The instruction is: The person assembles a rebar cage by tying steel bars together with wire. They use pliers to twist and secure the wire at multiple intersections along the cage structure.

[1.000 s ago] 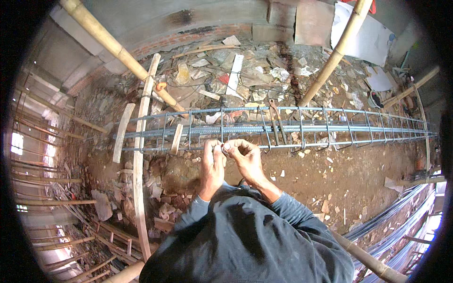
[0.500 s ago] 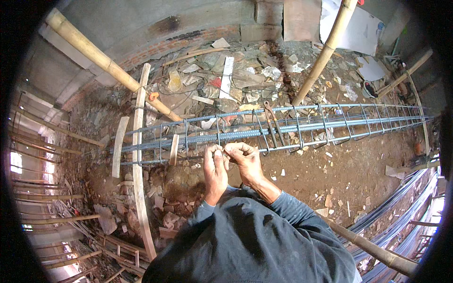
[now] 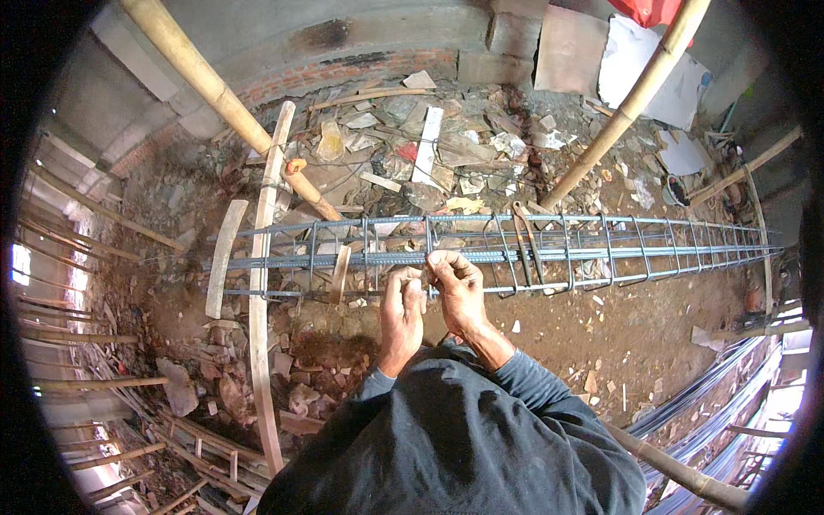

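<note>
A long rebar cage (image 3: 566, 254) of ribbed bars and square stirrups stretches across in front of me. My right hand (image 3: 462, 296) is closed in a pinch at a stirrup (image 3: 429, 230) on its near side. Whatever lies between those fingertips is too small to make out. Just left of it, my left hand (image 3: 402, 316) is closed too, thumb against curled fingers, and what it holds is hidden. Long-handled pincers (image 3: 526, 246) rest across the cage bars, to the right of my hands. A short wooden strip (image 3: 341, 273) leans on the bars at the left.
A long wooden plank (image 3: 260, 343) runs under the cage's left end. Bamboo poles (image 3: 631, 107) slant upward on both sides. Rubble (image 3: 386, 142) covers the ground beyond the cage. Bundles of steel bars (image 3: 699, 403) lie at the lower right.
The view has shifted, so the cage sits a little lower and further right. My right hand has risen against the stirrup and the bars, and my fingertips have come slightly apart.
</note>
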Action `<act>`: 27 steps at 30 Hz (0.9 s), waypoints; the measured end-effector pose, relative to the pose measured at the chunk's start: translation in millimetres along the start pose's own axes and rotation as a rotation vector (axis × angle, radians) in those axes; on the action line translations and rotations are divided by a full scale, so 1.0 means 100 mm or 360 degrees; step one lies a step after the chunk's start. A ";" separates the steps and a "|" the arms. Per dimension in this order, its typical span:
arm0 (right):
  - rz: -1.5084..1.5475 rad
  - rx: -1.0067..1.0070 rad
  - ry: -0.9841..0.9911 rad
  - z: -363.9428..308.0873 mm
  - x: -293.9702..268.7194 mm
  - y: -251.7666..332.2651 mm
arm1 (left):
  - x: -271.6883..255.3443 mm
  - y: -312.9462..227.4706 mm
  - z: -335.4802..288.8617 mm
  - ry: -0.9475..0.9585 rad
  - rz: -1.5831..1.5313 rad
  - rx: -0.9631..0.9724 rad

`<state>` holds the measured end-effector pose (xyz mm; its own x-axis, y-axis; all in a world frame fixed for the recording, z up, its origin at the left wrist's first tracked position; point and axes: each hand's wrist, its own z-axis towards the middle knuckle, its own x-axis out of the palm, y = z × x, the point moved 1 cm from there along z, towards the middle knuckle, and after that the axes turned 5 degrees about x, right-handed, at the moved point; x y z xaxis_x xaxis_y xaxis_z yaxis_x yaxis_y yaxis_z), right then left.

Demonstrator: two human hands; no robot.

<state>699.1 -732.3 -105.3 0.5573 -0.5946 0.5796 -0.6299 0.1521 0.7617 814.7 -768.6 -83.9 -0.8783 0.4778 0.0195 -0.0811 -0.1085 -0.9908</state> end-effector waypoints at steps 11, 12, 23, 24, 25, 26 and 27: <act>-0.0018 -0.0084 -0.0117 0.13 0.53 -0.25 | -0.59 0.12 0.22 0.0141 -0.0196 -0.0179; 0.0020 -0.0072 -0.0191 0.14 0.55 -0.26 | -0.62 0.12 0.24 0.0152 -0.0255 -0.0168; 0.0086 -0.0113 -0.0205 0.20 0.55 -0.32 | -0.84 0.19 0.32 0.0394 -0.0177 -0.0172; 0.0083 -0.0125 -0.0203 0.19 0.54 -0.32 | -0.85 0.20 0.32 0.0429 -0.0179 -0.0129; 0.0139 -0.0083 -0.0246 0.18 0.53 -0.32 | -0.85 0.21 0.31 0.0440 -0.0180 -0.0155; 0.0153 -0.0076 -0.0268 0.18 0.52 -0.32 | -0.85 0.21 0.30 0.0453 -0.0201 -0.0192; 0.0177 -0.0067 -0.0278 0.18 0.50 -0.32 | -0.85 0.22 0.28 0.0476 -0.0247 -0.0252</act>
<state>737.5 -781.0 -105.3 0.3811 -0.6994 0.6046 -0.6571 0.2551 0.7093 874.6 -836.6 -103.6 -0.6827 0.7142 0.1542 -0.1081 0.1100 -0.9880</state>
